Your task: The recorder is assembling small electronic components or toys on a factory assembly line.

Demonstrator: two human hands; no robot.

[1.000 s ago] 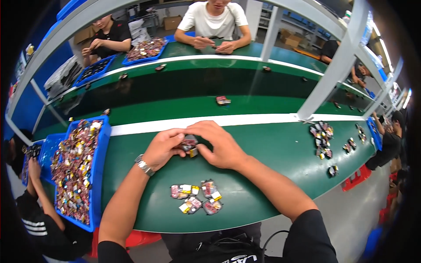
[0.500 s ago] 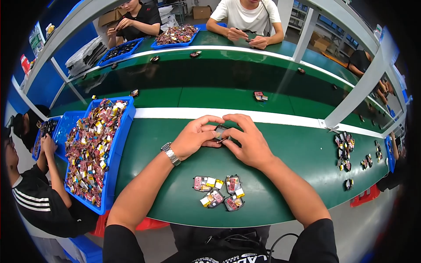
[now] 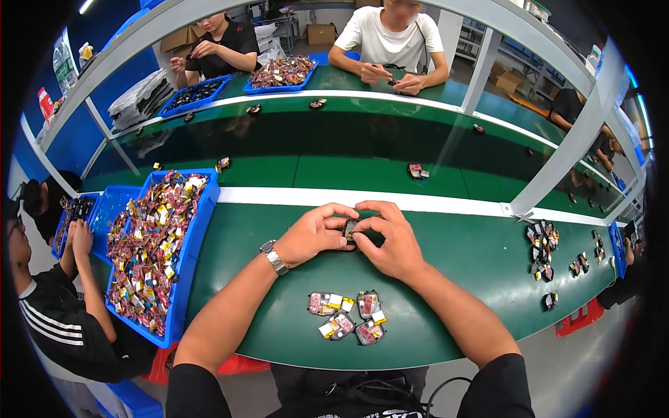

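Left grip [image 3: 311,238], right grip [image 3: 391,245] on case [image 3: 350,226]; assemblies [image 3: 340,326], tray [image 3: 191,261] nearby

White lettering [image 3: 398,414] on wearer's black shirt [image 3: 313,400], cut off at view's lower edge. Small red mark [image 3: 240,29] on co-worker's dark top [image 3: 226,49], too small to read. Print on small parts [image 3: 368,306]: illegible.

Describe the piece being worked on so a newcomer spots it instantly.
Start at the green worktable, then find the left hand and right hand over it. Between them is a small dark casing. Unlike the four casings lying lower in the picture, it is held.
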